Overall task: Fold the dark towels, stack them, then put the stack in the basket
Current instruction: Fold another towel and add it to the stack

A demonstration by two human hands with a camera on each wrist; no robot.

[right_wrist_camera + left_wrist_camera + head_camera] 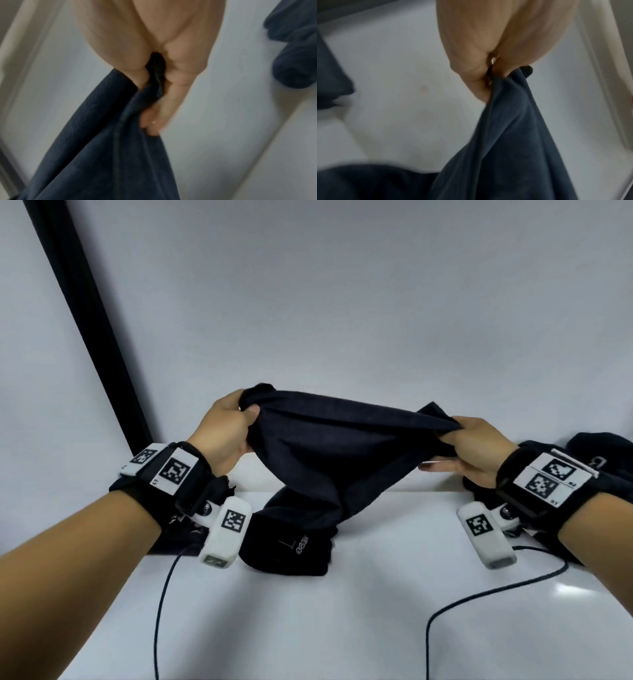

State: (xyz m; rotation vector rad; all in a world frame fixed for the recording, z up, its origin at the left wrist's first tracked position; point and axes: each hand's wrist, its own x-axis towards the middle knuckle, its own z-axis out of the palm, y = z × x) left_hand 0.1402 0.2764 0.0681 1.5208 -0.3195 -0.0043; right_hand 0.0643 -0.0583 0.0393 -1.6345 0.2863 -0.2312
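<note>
dark towel (329,446) held up in the air above the white counter (342,611), stretched between both hands. left hand (222,433) sits at the towel's left top corner, thumb and fingers curled tight and bunching the cloth; a small tip of fabric pokes out above the grip. right hand (476,450) sits at the towel's right top corner, thumb on top and fingers curled under, cloth pinched between them. left wrist view confirms the pinch: fabric (513,135) runs down out of the closed fingers (471,70). right wrist view shows the same, cloth gathered in the crease of the curled fingers (173,94).

the towel sags in the middle between the hands; its lower part drapes down onto a second dark towel (287,546) lying bunched on the counter directly below it. more dark cloth (596,450) lies on the counter to the right of the held towel, behind the right wrist. two black cables (161,611) trail across the counter below the towel.
</note>
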